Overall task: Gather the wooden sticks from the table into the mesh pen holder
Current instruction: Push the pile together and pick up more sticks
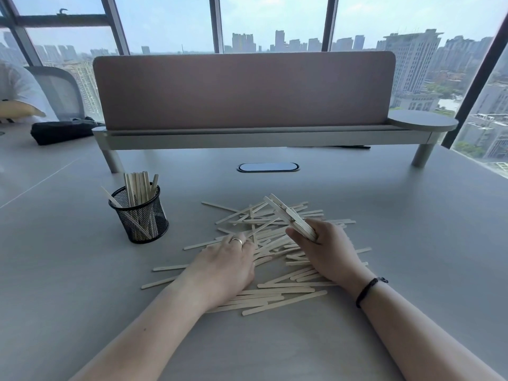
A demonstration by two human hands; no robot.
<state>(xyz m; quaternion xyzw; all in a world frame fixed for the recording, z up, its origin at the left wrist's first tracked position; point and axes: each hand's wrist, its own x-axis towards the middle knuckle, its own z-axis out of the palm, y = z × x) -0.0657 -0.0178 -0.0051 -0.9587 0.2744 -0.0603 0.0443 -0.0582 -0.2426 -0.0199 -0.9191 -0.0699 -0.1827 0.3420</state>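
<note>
Wooden sticks (275, 251) mostly lie heaped on the desk (384, 215); some stand in the mesh pen holder (140, 215). Right hand (327, 248) grips a bundle (288, 215); left hand (228, 259) pinches 1 from the pile.

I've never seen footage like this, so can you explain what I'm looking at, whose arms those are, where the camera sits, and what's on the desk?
There is no machine here. A person wears a camera on the head, looking forward and down, so the arms are their own. The right hand grips a small bundle of wooden sticks. The left hand rests on the loose pile of sticks scattered over the grey table; its fingers are bent, and what they hold is unclear. To the left stands a black mesh pen holder, already holding some sticks upright.
</note>
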